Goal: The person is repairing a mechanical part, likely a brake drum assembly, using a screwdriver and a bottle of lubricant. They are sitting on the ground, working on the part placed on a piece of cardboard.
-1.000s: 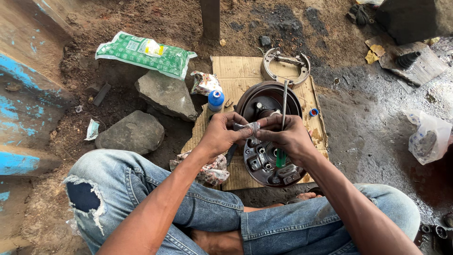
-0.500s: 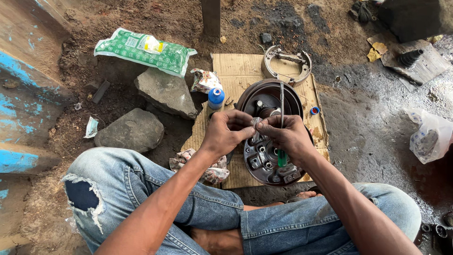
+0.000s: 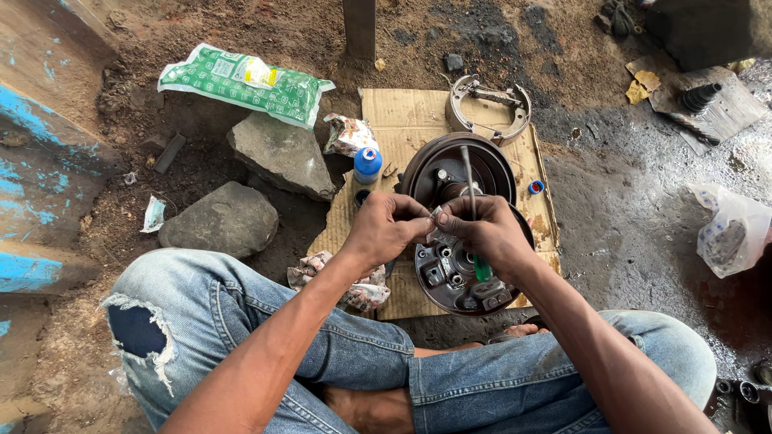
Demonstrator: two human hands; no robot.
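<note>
Setting: makeshift open-air repair spot on bare, oil-stained dirt ground (image 3: 611, 217). Evidence: flattened cardboard sheet (image 3: 402, 120) serving as work mat; brake drum assembly (image 3: 458, 265); loose brake shoes (image 3: 488, 108); rocks (image 3: 217, 219); scattered wrappers; blue-painted wall (image 3: 32, 161).

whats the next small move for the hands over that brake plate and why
Probably lower the small part onto the round brake plate. Both hands meet just above it: the left hand pinches a small pale piece against the right hand, which also grips a green-handled screwdriver pointing up. What the piece is cannot be told. The plate lies flat on cardboard directly below.
</note>
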